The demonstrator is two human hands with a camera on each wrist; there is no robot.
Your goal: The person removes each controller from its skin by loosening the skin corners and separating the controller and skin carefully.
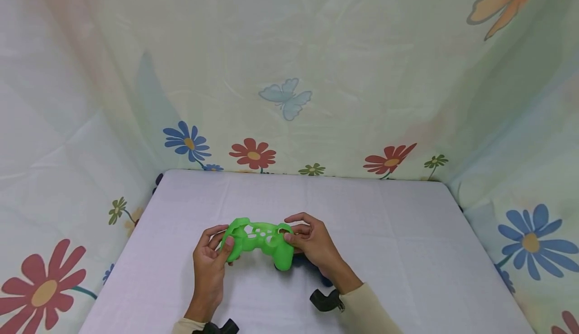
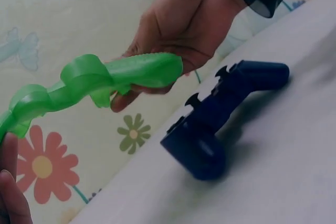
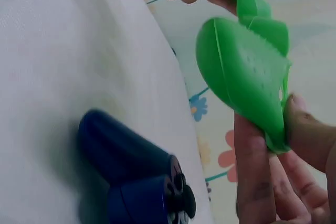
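Between both hands, a bright green silicone game controller cover (image 1: 260, 237) is held up above the table, its button cut-outs showing in the head view. The left hand (image 1: 211, 261) grips its left end, thumb on the front. At the other end, the right hand (image 1: 314, 241) pinches the edge by an opening, with thumb in front and fingers behind. A dark blue game controller (image 2: 210, 119) lies on the white cloth below the cover, thumbsticks visible in the left wrist view. From the head view it is mostly hidden behind the cover and right hand.
A white cloth covers the table (image 1: 384, 233). Fabric walls (image 1: 344, 73) printed with flowers and butterflies stand behind it and at both sides. Each wrist wears a black camera mount (image 1: 325, 300).
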